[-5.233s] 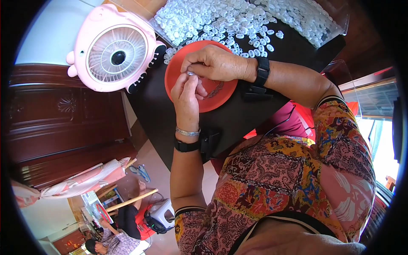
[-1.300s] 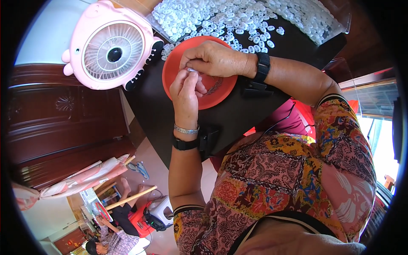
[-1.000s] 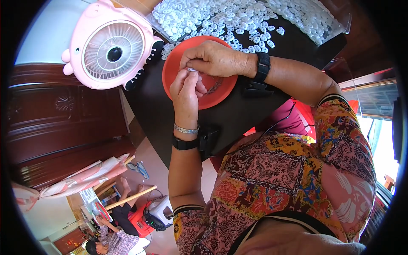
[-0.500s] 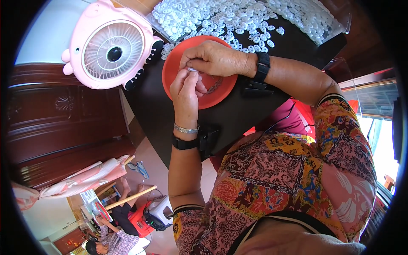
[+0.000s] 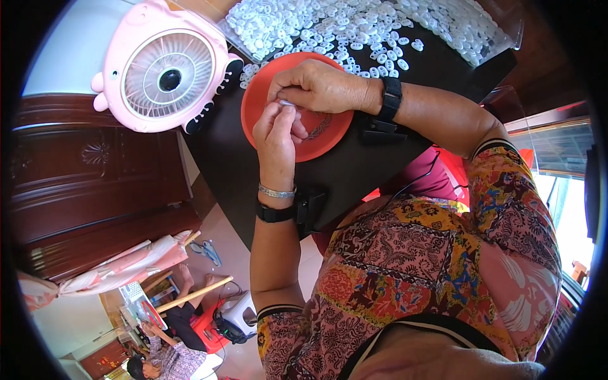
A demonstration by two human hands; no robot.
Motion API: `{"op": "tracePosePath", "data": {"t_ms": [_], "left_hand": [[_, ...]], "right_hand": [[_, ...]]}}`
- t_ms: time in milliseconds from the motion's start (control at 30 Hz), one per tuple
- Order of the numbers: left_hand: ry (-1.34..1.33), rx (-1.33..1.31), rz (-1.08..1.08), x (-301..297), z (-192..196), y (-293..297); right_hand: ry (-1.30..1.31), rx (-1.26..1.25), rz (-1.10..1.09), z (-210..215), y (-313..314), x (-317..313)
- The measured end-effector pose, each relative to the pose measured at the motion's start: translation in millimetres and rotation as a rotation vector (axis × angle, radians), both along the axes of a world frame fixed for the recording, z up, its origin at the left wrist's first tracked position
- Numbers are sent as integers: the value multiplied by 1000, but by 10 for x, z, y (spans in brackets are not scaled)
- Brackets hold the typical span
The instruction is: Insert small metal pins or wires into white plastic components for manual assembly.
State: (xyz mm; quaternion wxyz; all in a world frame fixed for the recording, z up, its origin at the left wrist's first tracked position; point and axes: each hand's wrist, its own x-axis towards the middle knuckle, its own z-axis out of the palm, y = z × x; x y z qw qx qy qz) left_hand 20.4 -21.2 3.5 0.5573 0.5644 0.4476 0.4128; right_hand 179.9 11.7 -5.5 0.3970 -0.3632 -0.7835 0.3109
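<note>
My left hand (image 5: 277, 132) and my right hand (image 5: 308, 87) meet fingertip to fingertip over a round red bowl (image 5: 253, 82). Pinched between the left thumb and fingers is a small white plastic piece (image 5: 286, 103), mostly covered. The right thumb and index finger are closed against it; whatever they grip is too small or hidden to make out. Thin, dark, wire-like bits (image 5: 320, 128) lie in the bowl below the hands. Beyond the bowl spreads a heap of small white oval plastic pieces with holes (image 5: 351, 38), some loose near its rim.
A pink animal-shaped fan (image 5: 170, 79) stands left of the bowl on the dark table (image 5: 234, 183). At the far right is a clear tray (image 5: 500, 47) with more white pieces. Another person (image 5: 174, 358) sits at the lower left, near a grey-white stool (image 5: 240, 310).
</note>
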Motion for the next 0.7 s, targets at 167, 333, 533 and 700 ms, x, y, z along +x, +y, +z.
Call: {"op": "tracePosePath", "data": {"t_ms": [167, 333, 533, 700], "left_hand": [[-3, -4, -5, -4, -1, 3], [-4, -8, -9, -11, -7, 3], [9, -15, -13, -17, -6, 10], [59, -3, -53, -43, -12, 22]], "right_hand": [[-8, 15, -4, -7, 4, -4], [-10, 7, -1, 3, -3, -1], [-44, 4, -4, 0, 9, 9], [-46, -27, -5, 15, 1, 5]]}}
